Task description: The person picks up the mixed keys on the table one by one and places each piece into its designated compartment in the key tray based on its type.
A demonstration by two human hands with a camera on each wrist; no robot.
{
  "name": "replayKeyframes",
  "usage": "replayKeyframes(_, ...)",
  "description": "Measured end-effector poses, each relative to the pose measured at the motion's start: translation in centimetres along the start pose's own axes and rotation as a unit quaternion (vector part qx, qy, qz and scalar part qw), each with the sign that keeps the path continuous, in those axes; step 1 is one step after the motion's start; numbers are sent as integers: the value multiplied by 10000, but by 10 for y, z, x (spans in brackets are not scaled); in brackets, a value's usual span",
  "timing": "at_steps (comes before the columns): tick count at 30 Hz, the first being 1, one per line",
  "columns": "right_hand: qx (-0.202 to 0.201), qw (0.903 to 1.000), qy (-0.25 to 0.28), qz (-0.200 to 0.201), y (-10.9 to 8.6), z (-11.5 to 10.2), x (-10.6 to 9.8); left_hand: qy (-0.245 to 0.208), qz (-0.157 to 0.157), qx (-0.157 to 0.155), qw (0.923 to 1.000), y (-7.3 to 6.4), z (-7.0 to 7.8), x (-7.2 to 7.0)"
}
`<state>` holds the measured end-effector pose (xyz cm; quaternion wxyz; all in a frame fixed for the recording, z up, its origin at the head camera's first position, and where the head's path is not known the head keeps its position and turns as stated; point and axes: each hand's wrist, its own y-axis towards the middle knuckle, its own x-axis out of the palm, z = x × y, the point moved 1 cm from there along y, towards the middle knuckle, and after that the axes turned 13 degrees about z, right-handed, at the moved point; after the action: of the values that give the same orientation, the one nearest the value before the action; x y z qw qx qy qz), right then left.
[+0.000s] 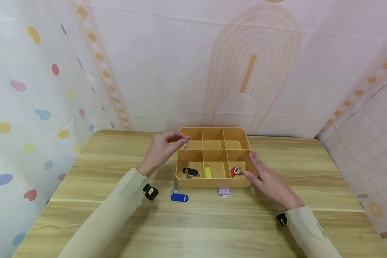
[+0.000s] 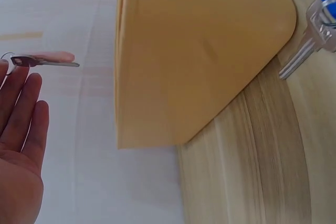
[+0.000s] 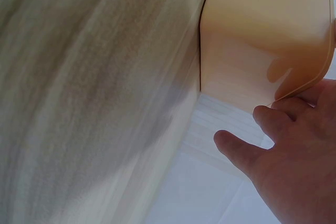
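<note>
My left hand [image 1: 163, 147] pinches a key with a pink tag [image 1: 186, 145] by its ring, over the back left compartment of an orange divided storage box [image 1: 214, 184]. In the left wrist view the key [image 2: 58, 64] hangs out past the fingertips. At the box's right side, my right hand [image 1: 272, 182] holds the wall, thumb over the front corner and fingers along the outside. The front row contains a black-tagged key [image 1: 191, 172] at left, a yellow-tagged key [image 1: 208, 171] in the middle and a red-tagged key [image 1: 234, 171] at right, beside the thumb.
On the wooden table [image 1: 193, 229], in front of the box, lie a blue-tagged key [image 1: 179, 197] and a lilac-tagged key [image 1: 225, 192]. A patterned cloth [image 1: 167, 71] hangs behind the table's back edge. Black devices are strapped to both wrists.
</note>
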<state>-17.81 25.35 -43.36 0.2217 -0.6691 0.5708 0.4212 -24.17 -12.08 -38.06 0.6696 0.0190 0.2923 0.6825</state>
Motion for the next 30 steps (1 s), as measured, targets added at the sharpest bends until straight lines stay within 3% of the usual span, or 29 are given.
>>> replayKeyframes(6, 12, 10000, -23, 15, -2, 0, 0, -189, -134, -350, 9991, 11, -10, 6)
replayKeyframes(11, 20, 10000, -41, 24, -2, -1, 1, -145, -217, -465, 9986, 19, -18, 9)
replayKeyframes(20, 0, 10000, -26, -15, 0, -2, 3, 445, -258, -493, 9975, 25, -36, 12)
replayKeyframes(24, 16, 10000, -13, -31, 0, -2, 3, 853, -237, -377, 9954, 25, -44, 15)
replayKeyframes(30, 22, 10000, -2, -44, 0, -2, 3, 1473, -181, 95, 9889, 26, -54, 18)
